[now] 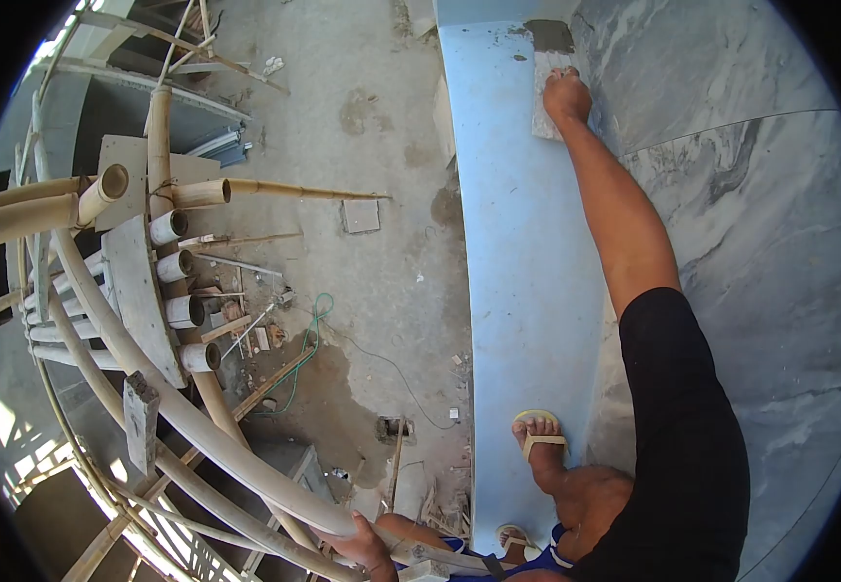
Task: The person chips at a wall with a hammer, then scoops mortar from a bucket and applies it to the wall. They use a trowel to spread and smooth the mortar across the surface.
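Note:
My right hand (566,95) is closed on a flat rectangular trowel (543,121), its plate whitish and smeared. The handle is hidden under my fingers. Dark grey wet mortar (549,36) lies at the trowel's far end, on the pale blue ledge (527,242) beside the marble wall. Small dark specks dot the ledge near it. Low in the view, my left hand (364,545) is wrapped round a thick bamboo pole (246,441) of the scaffold.
My sandalled foot (540,432) stands on the ledge, which drops off on its left to a concrete floor (381,262) far below. Marble panels (731,194) line the right side. Bamboo scaffolding with a plank (139,291) fills the left. A green hose (315,335) and debris lie below.

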The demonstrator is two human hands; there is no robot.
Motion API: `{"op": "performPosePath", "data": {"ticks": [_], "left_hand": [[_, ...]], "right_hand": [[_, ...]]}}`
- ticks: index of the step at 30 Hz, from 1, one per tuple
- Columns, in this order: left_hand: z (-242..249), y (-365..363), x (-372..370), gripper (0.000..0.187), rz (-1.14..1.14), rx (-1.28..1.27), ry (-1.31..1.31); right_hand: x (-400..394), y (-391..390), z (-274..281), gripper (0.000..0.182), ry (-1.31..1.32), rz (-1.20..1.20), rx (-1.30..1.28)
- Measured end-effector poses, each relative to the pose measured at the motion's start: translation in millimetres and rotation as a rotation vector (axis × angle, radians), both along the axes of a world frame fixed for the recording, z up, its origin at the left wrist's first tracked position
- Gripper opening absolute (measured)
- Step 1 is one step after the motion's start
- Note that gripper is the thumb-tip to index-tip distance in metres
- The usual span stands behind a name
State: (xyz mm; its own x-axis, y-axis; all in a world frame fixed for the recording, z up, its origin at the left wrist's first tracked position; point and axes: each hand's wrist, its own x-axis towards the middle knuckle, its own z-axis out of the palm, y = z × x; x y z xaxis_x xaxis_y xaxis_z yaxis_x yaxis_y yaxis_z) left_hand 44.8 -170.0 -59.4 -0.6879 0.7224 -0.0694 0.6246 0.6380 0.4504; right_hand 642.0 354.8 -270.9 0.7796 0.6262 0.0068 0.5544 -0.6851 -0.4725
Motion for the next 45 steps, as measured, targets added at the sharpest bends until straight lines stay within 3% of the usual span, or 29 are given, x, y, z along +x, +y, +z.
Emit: {"op": "performPosePath", "data": {"ticks": [3, 5, 7, 11, 14, 18, 20, 24, 31, 36, 45], "left_hand": [[2.9, 4.8, 2.6, 0.095, 0.011, -0.003, -0.003], [3.4, 6.0, 4.3, 0.095, 0.015, -0.017, 0.022], [5.6, 9.3, 8.1, 0.095, -0.009, 0.011, 0.017], [2.5, 4.1, 2.0, 0.094, -0.038, -0.053, 0.086], [-6.0, -6.5, -7.4, 0.094, -0.004, 0.028, -0.023], [-3.9, -10.3, -13.5, 0.093, 0.005, -0.038, 0.011], [-2.6, -9.0, -8.5, 0.093, 0.007, -0.070, 0.021], [-2.1, -7.5, -11.0, 0.092, 0.010, -0.046, 0.005], [-2.9, -4.7, -8.3, 0.093, -0.017, -0.031, 0.020], [-4.1, -5.9, -9.2, 0.093, -0.004, -0.033, 0.018], [2.0, 1.2, -1.4, 0.092, -0.022, 0.002, -0.013]], "right_hand": [[-22.5, -25.6, -8.3, 0.037, -0.038, 0.140, 0.016], [-27.9, -43.9, -6.6, 0.040, -0.034, 0.135, -0.019], [-19.1, -55.1, -15.5, 0.042, -0.071, 0.099, 0.102], [-2.7, -16.1, 0.3, 0.044, -0.045, 0.017, 0.052], [-3.5, -2.0, -12.9, 0.044, -0.031, 0.019, 0.047], [-12.5, -40.8, -12.5, 0.049, -0.068, 0.143, 0.005], [-4.3, -51.5, -18.5, 0.042, -0.160, 0.120, 0.099], [2.9, -15.3, 1.0, 0.040, -0.050, 0.035, 0.051], [-8.7, -50.6, -17.2, 0.041, -0.102, 0.082, 0.060], [-2.6, -13.4, -1.1, 0.039, -0.070, 0.054, 0.012], [-30.2, -97.5, -3.1, 0.046, -0.057, 0.064, 0.093]]}}
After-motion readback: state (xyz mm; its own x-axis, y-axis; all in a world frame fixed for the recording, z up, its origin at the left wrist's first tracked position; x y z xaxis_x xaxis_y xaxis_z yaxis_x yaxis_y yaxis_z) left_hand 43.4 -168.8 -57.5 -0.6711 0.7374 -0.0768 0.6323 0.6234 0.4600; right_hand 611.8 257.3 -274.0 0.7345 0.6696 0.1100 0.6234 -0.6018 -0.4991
